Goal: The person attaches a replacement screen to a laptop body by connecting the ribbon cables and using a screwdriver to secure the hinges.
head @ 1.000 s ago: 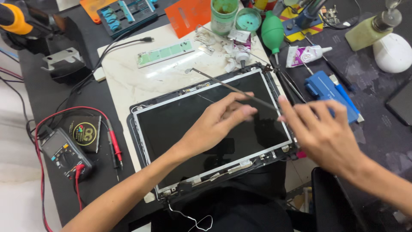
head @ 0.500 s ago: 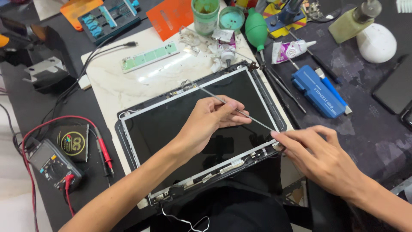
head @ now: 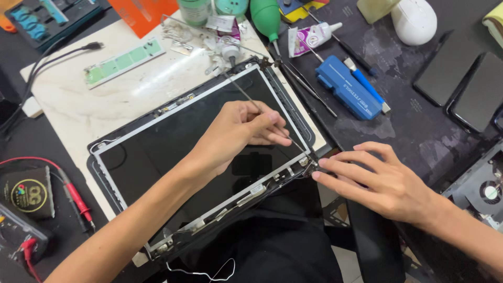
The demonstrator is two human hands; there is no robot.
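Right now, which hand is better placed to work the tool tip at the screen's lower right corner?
Left. The left hand pinches the thin tool, whose tip sits at that corner of the laptop screen. The right hand only rests fingertips beside the corner, steadying.

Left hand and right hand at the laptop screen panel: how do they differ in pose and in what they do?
The left hand lies over the dark screen panel, pinching a thin metal tool; the right hand holds nothing. The left hand reaches from the lower left, its fingers curled; the right hand comes from the right, fingers stretched flat to the panel's near right corner. Both are bare.
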